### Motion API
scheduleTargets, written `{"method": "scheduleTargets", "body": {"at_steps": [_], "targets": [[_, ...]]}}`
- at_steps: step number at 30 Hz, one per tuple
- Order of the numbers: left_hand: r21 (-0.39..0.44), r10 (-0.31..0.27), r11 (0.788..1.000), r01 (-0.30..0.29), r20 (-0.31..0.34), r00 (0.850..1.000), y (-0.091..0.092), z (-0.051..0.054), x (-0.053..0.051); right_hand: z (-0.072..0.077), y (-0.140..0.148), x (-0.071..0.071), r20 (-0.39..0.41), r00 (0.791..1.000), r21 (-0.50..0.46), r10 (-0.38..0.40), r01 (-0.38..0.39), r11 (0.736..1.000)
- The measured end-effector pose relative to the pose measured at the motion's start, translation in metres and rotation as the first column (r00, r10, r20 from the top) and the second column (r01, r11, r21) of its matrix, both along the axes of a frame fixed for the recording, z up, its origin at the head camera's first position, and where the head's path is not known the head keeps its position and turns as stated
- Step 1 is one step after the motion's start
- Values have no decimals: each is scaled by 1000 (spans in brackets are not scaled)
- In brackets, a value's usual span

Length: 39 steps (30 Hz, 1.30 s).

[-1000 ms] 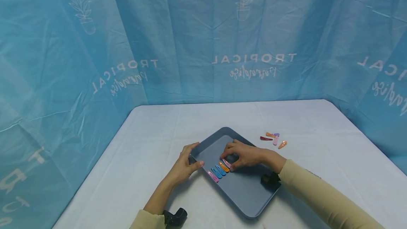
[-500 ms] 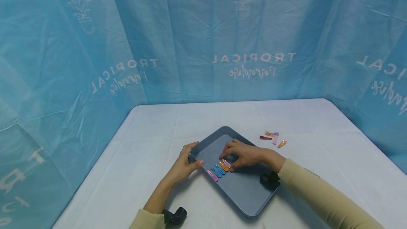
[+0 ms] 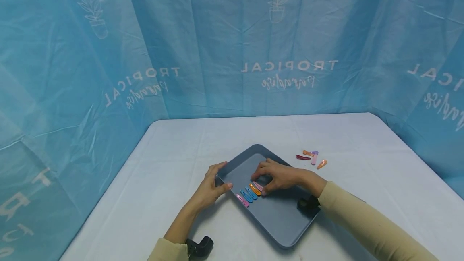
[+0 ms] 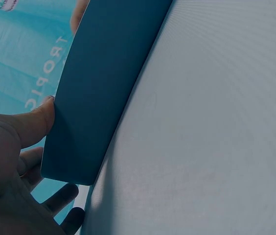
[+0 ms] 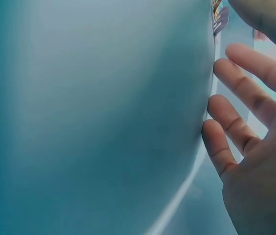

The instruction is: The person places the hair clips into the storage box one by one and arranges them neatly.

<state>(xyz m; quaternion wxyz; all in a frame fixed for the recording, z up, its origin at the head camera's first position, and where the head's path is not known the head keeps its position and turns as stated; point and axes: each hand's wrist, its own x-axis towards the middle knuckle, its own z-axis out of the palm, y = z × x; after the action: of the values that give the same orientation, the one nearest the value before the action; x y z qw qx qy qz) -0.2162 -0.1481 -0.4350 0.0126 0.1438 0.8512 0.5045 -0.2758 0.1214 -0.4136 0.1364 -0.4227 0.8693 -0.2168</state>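
A grey tray (image 3: pixel 282 222) lies slanted on the table. My left hand (image 3: pixel 207 191) grips its left corner, thumb over the rim; the left wrist view shows the thumb against the tray wall (image 4: pixel 96 93) and fingers beyond it. Inside, a row of snap hair clips runs from a pink hair clip (image 3: pixel 242 200) past two blue hair clips (image 3: pixel 248 194) to an orange hair clip (image 3: pixel 255 189). At the row's right end my right hand (image 3: pixel 278 176) pinches a light pink hair clip (image 3: pixel 258 186) by its ends, between thumb and fingertips. Its other fingers touch the tray floor in the right wrist view.
Right of the tray, on the white table (image 3: pixel 174 148), lie several loose hair clips: a dark red clip (image 3: pixel 303 157), an orange clip (image 3: pixel 308 153), a purple clip (image 3: pixel 315 153), a pink clip (image 3: pixel 314 159) and a peach clip (image 3: pixel 322 164). A blue curtain (image 3: pixel 217 43) surrounds the table.
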Motion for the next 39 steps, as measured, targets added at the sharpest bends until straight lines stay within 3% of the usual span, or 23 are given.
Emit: {"method": "scheduleTargets", "body": {"at_steps": [12, 21, 29, 39], "targets": [[-1, -5, 1000, 5, -11, 1000, 0, -1, 0, 24, 15, 1, -20, 998, -143, -56, 52, 988], [3, -7, 1000, 7, -9, 1000, 0, -1, 0, 39, 39, -3, -86, 977, -229, -197, 173, 958], [13, 4, 1000, -4, 12, 1000, 1, 2, 2, 49, 61, -7, -165, 918, -286, -360, 305, 909], [-3, 7, 1000, -7, 16, 1000, 1, 2, 1, 47, 95, -14, -148, 832, -260, -535, 490, 832]]}}
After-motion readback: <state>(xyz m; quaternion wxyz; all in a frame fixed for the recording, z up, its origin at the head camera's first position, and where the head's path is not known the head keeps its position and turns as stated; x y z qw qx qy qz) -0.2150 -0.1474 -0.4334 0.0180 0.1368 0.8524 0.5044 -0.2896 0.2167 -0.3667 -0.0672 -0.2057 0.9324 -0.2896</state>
